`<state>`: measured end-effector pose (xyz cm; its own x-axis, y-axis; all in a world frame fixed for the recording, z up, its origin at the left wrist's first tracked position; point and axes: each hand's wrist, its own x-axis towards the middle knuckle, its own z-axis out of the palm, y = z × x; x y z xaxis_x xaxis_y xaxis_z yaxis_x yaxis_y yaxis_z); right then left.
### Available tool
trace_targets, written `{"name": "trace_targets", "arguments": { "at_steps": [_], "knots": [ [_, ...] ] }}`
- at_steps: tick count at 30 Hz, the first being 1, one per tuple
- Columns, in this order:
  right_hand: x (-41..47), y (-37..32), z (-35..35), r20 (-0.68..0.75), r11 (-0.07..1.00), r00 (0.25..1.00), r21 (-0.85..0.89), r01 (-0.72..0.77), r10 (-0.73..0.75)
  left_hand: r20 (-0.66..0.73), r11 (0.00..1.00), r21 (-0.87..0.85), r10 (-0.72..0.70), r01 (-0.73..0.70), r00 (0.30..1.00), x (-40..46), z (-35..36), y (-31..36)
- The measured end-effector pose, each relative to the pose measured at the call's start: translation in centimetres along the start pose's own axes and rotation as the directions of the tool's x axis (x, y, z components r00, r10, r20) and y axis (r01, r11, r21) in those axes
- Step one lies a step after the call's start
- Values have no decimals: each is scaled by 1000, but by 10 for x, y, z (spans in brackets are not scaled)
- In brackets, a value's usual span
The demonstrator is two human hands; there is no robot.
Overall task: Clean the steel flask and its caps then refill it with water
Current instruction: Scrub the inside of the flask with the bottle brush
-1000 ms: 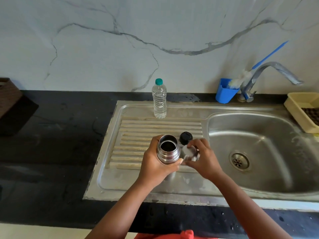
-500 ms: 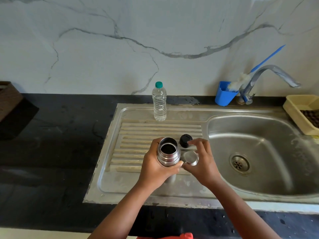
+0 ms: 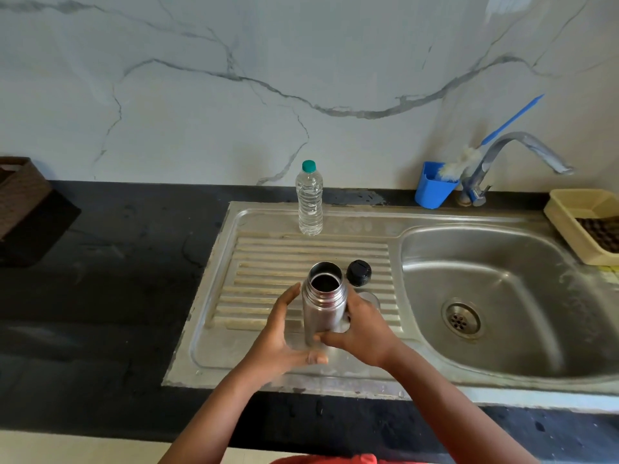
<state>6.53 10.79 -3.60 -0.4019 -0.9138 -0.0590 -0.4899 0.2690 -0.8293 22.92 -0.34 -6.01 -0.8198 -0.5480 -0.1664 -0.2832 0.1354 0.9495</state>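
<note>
Marble-veined wall and black counter frame a steel sink unit (image 3: 214, 329), where a person stands an uncapped steel flask (image 3: 324, 309) upright over the ribbed drainboard. The right hand (image 3: 365, 333) wraps the flask's lower right side, thumb pressed across its front near the base; the left hand (image 3: 281, 333) cups the left side with fingers loosely extended, its thumb below the flask, a lighter hold that looks more like steadying than gripping. Just behind the right hand's fingers lies a steel cap (image 3: 370, 298), half hidden; beyond it, a black inner cap (image 3: 358, 272) rests on the ribs. Farther back stand a full water bottle (image 3: 310, 199), a blue cup (image 3: 433, 190) holding a brush (image 3: 469, 152), and the tap (image 3: 522, 152) over the basin (image 3: 485, 296).

Risks, as judged: smooth metal could slip in a handover between hands, and a swing toward the basin might knock either loose cap off the sloping ribs. Cleaning appears not yet begun.
</note>
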Motion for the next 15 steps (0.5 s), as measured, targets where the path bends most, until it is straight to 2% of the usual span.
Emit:
{"name": "trace_targets", "arguments": {
  "at_steps": [7, 11, 15],
  "knots": [
    [-3, -8, -9, -5, 999, 1000, -43, 1, -1, -146, 998, 67, 12, -2, 989, 4, 22, 11],
    [-11, -17, -19, -31, 998, 999, 61, -16, 18, -173, 996, 78, 61, -48, 983, 0, 19, 21],
    [-23, -14, -42, -74, 970, 995, 240, -45, 64, -94, 987, 128, 111, -98, 989, 2, 26, 52]
  ]
}}
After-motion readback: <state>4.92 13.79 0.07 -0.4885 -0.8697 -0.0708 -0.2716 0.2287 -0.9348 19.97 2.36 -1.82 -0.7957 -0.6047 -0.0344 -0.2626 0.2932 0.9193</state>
